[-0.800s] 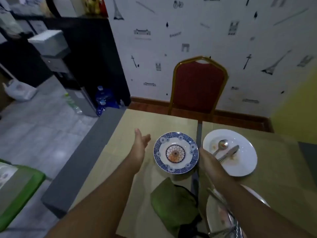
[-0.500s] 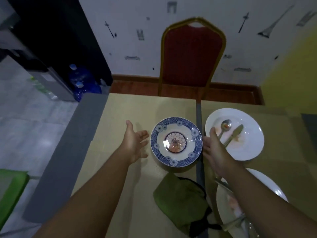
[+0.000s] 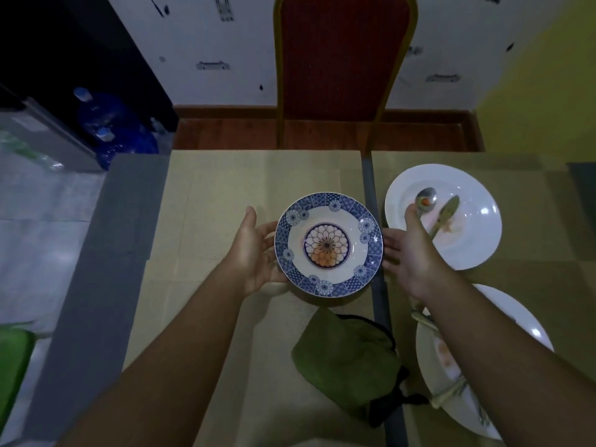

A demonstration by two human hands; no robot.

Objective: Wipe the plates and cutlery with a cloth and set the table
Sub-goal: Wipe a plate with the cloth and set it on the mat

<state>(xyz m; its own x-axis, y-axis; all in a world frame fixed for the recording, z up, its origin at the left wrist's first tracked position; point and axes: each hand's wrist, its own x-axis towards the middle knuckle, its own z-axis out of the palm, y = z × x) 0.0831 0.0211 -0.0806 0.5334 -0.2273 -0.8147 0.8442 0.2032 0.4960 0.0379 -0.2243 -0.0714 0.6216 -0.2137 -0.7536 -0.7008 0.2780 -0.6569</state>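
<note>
A blue-patterned plate (image 3: 329, 201) sits mid-table between my two hands. My left hand (image 3: 253, 253) is at its left rim, fingers straight and slipped under the edge, thumb raised off the plate. My right hand (image 3: 409, 253) touches the right rim with straight fingers, thumb up. A folded green cloth (image 3: 348, 359) lies on the table just in front of the plate. To the right, a soiled white plate (image 3: 477, 227) carries a spoon (image 3: 425, 198) and a knife (image 3: 446, 211). A second white plate (image 3: 522, 330) with cutlery (image 3: 451, 388) lies under my right forearm.
The table (image 3: 225, 195) is covered with tan mats split by a grey gap. A red chair (image 3: 342, 59) stands at the far edge against the wall. Blue water bottles (image 3: 106, 114) stand on the floor at the left, beside a dark cabinet.
Both hands have closed in from beside the blue plate onto its left and right rims. The view has tilted down and moved closer to the table.
</note>
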